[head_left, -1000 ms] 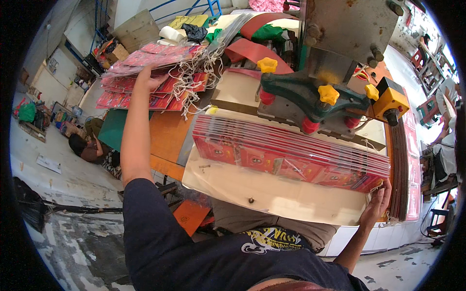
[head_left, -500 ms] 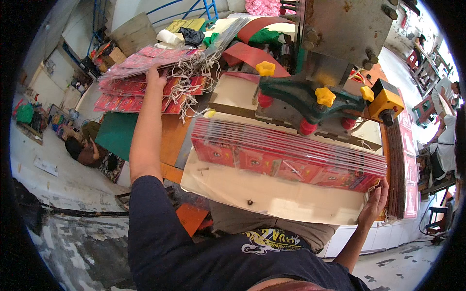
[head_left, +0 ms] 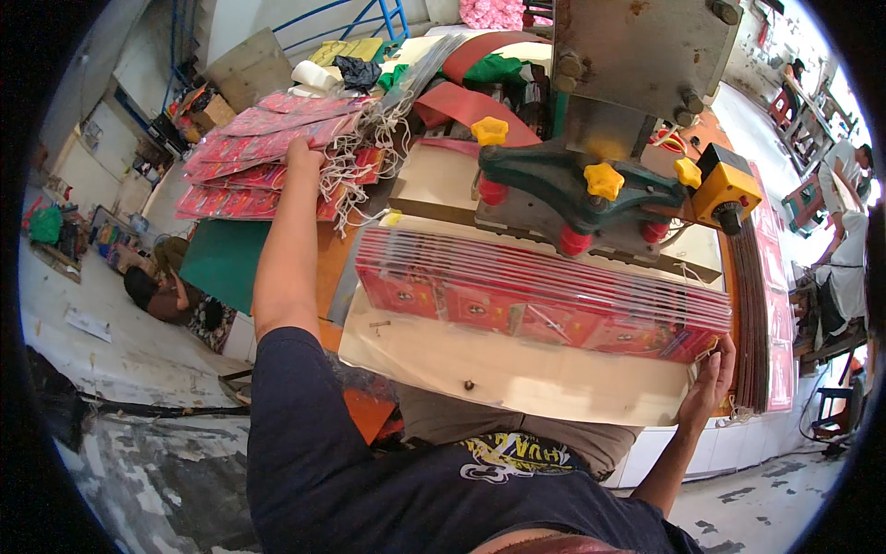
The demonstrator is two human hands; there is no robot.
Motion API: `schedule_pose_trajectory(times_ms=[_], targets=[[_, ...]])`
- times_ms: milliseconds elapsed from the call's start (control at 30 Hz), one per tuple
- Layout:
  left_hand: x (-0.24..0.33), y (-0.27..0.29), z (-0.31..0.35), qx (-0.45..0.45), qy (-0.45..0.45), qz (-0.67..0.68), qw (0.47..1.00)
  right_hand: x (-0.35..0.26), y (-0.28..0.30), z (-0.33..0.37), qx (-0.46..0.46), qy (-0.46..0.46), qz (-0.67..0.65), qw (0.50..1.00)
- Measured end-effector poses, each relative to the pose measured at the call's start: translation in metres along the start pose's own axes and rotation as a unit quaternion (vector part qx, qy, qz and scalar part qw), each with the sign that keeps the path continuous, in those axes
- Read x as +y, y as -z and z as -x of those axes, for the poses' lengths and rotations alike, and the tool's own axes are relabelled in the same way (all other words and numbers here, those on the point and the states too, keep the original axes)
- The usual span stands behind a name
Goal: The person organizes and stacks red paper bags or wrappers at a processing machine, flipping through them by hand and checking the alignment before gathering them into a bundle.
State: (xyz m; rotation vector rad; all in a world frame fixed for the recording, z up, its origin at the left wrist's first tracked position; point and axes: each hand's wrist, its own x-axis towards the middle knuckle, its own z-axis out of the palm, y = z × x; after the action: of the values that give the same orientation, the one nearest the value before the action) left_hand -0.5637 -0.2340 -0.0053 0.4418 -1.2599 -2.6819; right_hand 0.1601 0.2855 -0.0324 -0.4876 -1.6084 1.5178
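Observation:
My left hand (head_left: 303,155) reaches to a loose pile of flat red packets (head_left: 268,138) in plastic. Its fingers are closed at the near edge of the upper packets and partly hidden by them. White strings (head_left: 348,175) hang in a tangle from the pile's right side. Before me, overlapping red packets (head_left: 531,312) lie in a long staggered row on a cream board (head_left: 517,383). My right hand (head_left: 709,377) grips the row's right front corner, thumb toward me. Behind the row stands a press head (head_left: 591,189), dark green with yellow knobs.
A yellow control box (head_left: 727,196) juts out at the press's right. Stacked red sheets (head_left: 761,305) line the table's right side. Red strips (head_left: 475,111) and a white roll (head_left: 316,76) lie at the back. One person (head_left: 171,291) is low at the left; others work at far right.
My left hand has shifted slightly at the pile, and the upper packets there now lie differently. My right hand stays at the row's corner. The whole view has moved a little.

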Motion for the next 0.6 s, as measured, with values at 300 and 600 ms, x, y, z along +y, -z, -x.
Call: schedule_pose_trajectory(times_ms=[300,600], targets=[[0.049,0.035,0.061,-0.051,-0.058,-0.111,0.991,-0.006,-0.008,0.002,0.024,0.008,0.019,1.0],[0.121,0.098,0.243,-0.093,0.0,-0.005,0.996,-0.024,-0.025,0.003,0.071,0.119,0.076,0.987]])
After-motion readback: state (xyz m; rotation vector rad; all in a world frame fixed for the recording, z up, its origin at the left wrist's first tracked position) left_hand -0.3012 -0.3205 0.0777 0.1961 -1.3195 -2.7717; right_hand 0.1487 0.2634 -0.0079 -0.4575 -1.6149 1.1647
